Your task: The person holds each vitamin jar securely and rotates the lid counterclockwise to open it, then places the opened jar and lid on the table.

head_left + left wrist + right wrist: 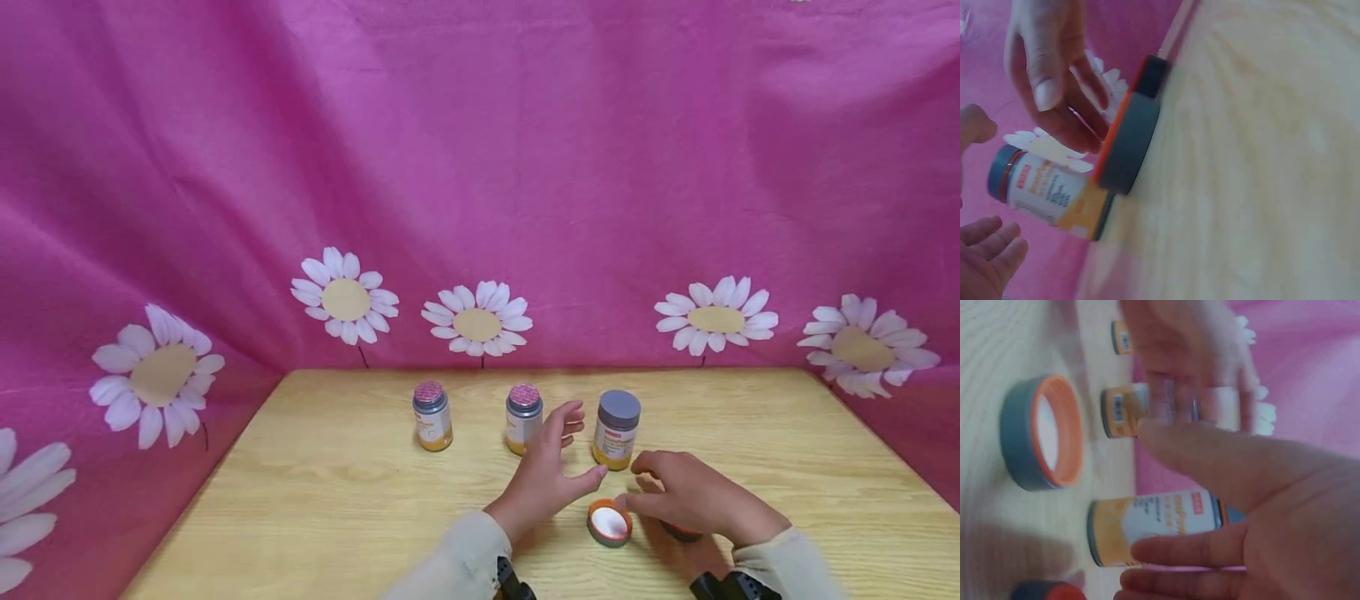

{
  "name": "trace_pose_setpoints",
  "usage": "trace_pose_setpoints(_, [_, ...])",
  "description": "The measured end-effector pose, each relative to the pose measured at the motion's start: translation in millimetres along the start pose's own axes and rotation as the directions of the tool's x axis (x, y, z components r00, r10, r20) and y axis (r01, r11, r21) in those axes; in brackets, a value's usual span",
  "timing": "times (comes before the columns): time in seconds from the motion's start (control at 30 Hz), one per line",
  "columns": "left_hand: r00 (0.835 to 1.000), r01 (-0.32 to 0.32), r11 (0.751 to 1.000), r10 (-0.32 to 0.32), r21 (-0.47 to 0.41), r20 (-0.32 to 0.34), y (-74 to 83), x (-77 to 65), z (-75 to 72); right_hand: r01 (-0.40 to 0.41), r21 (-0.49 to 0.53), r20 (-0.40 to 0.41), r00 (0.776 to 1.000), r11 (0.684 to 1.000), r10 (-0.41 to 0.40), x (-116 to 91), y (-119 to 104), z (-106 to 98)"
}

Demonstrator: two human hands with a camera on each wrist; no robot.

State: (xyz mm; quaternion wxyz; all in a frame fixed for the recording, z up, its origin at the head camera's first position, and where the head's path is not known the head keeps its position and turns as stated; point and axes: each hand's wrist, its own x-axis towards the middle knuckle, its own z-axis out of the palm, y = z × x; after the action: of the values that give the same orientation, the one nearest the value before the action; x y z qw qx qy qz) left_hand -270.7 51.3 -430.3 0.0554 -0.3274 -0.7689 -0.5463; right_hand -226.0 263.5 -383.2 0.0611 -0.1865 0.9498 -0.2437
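Note:
A small jar (pixel 617 433) with a grey screw lid and a white-and-yellow label stands upright on the table between my two hands. My left hand (pixel 546 479) is beside it on the left, fingers extended and thumb apart, holding nothing. On the other side my right hand (pixel 686 492) reaches in with loosely bent fingers and nothing in its grasp. An upturned lid (pixel 610 523) with an orange rim and white liner lies in front of the jar, by the right thumb. Partly hidden under the right hand is a second lid (pixel 681 532).
Two more jars stand lidless with pink foil seals: one (pixel 432 417) farther left, the other (pixel 522 419) just behind my left hand. The wooden tabletop (pixel 322 500) meets a pink cloth (pixel 585 183) with printed daisies at its back and sides.

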Motion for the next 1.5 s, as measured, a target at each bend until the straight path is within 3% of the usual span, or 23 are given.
trace_pose_setpoints(0.1, [0.997,0.069,0.997,-0.068,-0.041,0.030,-3.6,4.1,6.8,-0.063,-0.021,-0.035,0.997,0.998,0.062,-0.7,1.3,-7.7])
trace_pose_setpoints(0.23, [0.991,0.136,0.987,-0.135,-0.091,0.021,-11.2,11.2,13.4,-0.118,-0.005,-0.084,0.990,0.993,0.117,-0.3,-1.1,-14.4])
trace_pose_setpoints(0.37, [0.981,0.193,0.968,-0.193,-0.162,0.021,-22.3,17.3,22.7,-0.129,0.041,-0.158,0.978,0.991,0.134,1.7,-4.4,-17.1])
trace_pose_setpoints(0.5, [0.967,0.253,0.933,-0.251,-0.254,0.044,-31.1,21.6,31.8,-0.115,0.072,-0.237,0.963,0.991,0.129,6.3,-5.7,-18.1])
trace_pose_setpoints(0.6, [0.966,0.259,0.915,-0.250,-0.309,0.069,-34.9,23.1,32.6,-0.096,0.086,-0.290,0.950,0.992,0.117,12.7,-7.4,-17.2])
trace_pose_setpoints(0.77, [0.972,0.230,0.897,-0.196,-0.379,0.126,-36.0,23.3,35.0,-0.040,0.111,-0.344,0.936,0.993,0.076,22.1,-10.3,-14.1])
trace_pose_setpoints(0.9, [0.974,0.218,0.903,-0.179,-0.371,0.136,-36.9,22.6,33.7,-0.019,0.098,-0.390,0.919,0.995,0.056,29.6,-11.9,-10.0])
trace_pose_setpoints(1.17, [0.984,0.168,0.939,-0.140,-0.300,0.111,-37.3,11.7,23.5,0.012,0.066,-0.458,0.889,0.998,0.019,34.9,-20.5,0.3])
trace_pose_setpoints(1.3, [0.986,0.156,0.954,-0.136,-0.255,0.093,-35.0,4.2,19.7,0.008,0.056,-0.451,0.892,0.998,0.018,35.2,-27.4,5.2])
trace_pose_setpoints(1.5, [0.988,0.141,0.968,-0.125,-0.209,0.086,-32.1,-11.0,9.3,0.029,0.041,-0.399,0.917,0.999,-0.010,35.5,-40.4,9.9])
